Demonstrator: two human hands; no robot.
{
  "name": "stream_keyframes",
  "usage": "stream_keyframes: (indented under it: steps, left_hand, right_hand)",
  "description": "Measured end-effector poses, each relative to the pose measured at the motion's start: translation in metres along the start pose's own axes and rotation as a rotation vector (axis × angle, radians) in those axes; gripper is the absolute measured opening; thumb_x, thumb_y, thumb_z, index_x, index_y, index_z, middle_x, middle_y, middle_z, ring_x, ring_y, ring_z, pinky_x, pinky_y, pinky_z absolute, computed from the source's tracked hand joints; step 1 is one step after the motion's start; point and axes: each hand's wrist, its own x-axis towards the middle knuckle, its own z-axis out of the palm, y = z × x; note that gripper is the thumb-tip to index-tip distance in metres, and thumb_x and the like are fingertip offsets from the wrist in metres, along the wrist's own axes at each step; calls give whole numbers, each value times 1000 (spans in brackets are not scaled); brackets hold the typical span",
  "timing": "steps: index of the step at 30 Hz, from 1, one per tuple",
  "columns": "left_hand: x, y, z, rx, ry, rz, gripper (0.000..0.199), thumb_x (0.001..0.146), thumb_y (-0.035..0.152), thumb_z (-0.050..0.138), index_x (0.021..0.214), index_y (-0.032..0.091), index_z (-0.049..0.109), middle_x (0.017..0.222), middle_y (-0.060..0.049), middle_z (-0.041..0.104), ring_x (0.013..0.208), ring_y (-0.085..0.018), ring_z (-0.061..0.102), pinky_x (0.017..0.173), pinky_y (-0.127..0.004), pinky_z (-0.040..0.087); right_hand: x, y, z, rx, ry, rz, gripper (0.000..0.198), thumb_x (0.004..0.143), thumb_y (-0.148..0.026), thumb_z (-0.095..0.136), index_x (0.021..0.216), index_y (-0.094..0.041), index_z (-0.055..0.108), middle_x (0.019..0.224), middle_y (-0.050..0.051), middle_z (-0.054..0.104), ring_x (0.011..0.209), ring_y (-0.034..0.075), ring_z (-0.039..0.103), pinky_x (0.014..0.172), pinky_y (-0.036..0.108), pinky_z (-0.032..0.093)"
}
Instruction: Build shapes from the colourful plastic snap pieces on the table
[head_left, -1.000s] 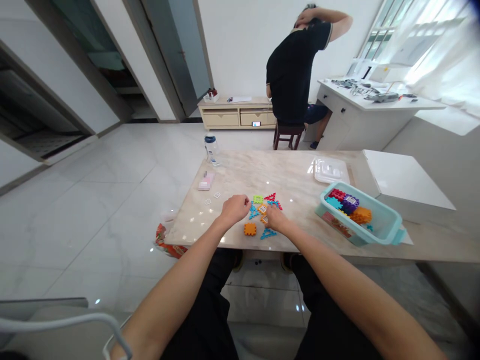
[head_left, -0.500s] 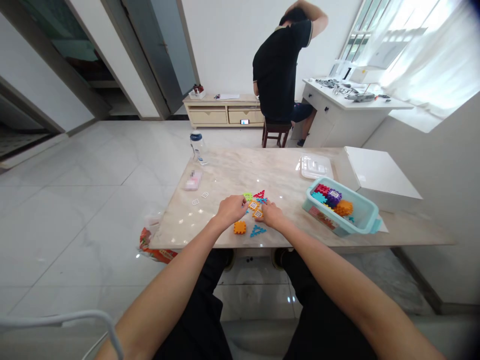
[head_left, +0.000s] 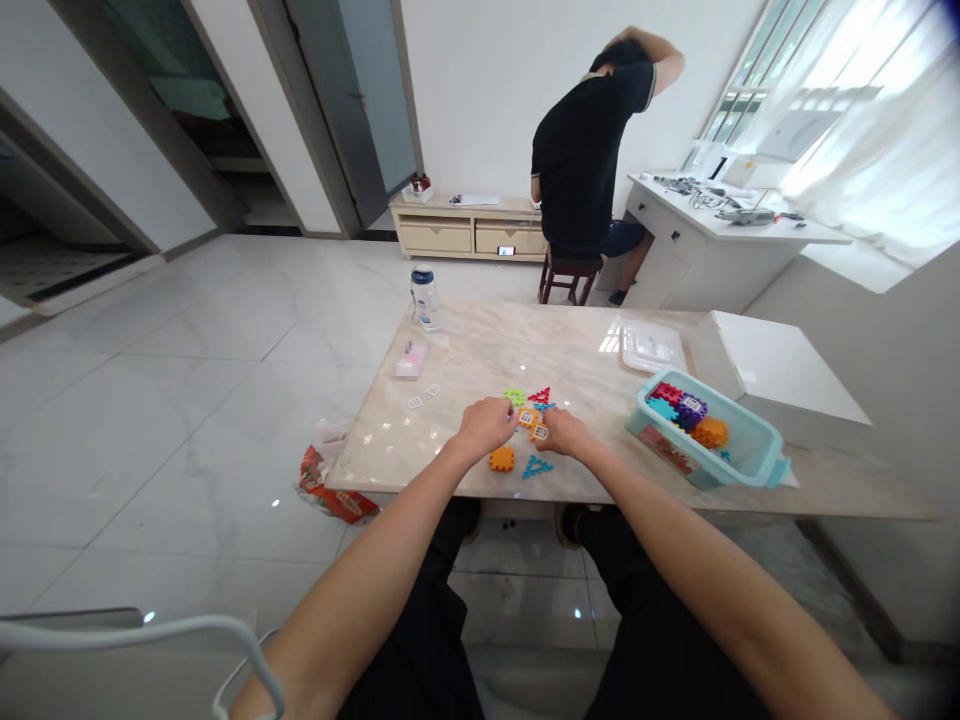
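Seen from above, with the clock centred on two orange window pieces (head_left: 526, 418) on a pale table (head_left: 480, 345), a person's bare hands are meeting over small plastic shapes. The left hand (head_left: 487, 425) is curling in at 9 o'clock, thumb and fingertips bunched beside the upper window piece; whether it is gripping anything, I cannot tell. The right hand (head_left: 566, 433) is bending in at 3 o'clock, fingers touching the lower window piece, perhaps to steady it; a firm grasp cannot be told. A green square (head_left: 514, 397) is lying at 11 o'clock, a red triangle (head_left: 538, 396) at 12, a blue triangle (head_left: 537, 467) at 6, and an orange square block (head_left: 502, 459) between 7 and 8, all sitting close, probably for easy picking. A teal tub (head_left: 757, 455) is standing open at 3 o'clock, presumably keeping other pieces together within reach. Just past 12 o'clock, another person (head_left: 577, 165) is sitting, back turned
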Motion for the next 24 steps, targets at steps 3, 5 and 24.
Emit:
stream_keyframes:
  steps: [3,5,24]
  left_hand:
    - [1,-5,0,1,2,-6,33,102,37,51,111,25,80,114,-12,82,109,-31,76,88,-38,57]
    - [0,-7,0,-1,-2,-13,32,101,37,52,111,25,80,114,-12,82,108,-30,76,87,-37,57]
    - [9,8,-9,55,-14,-37,33,102,43,53,113,25,79,117,-10,82,110,-30,75,86,-35,56]
  right_hand:
    - [2,2,-2,69,-19,23,59,83,-40,86,132,-14,67,129,18,74,118,33,72,94,37,56]
    - [2,0,-4,138,-40,36,60,80,-31,88,133,-14,67,130,17,74,117,31,72,94,34,56]
    - [11,9,-8,591,-54,221,15,89,-27,73,79,-15,71,71,6,70,61,16,66,55,22,49]
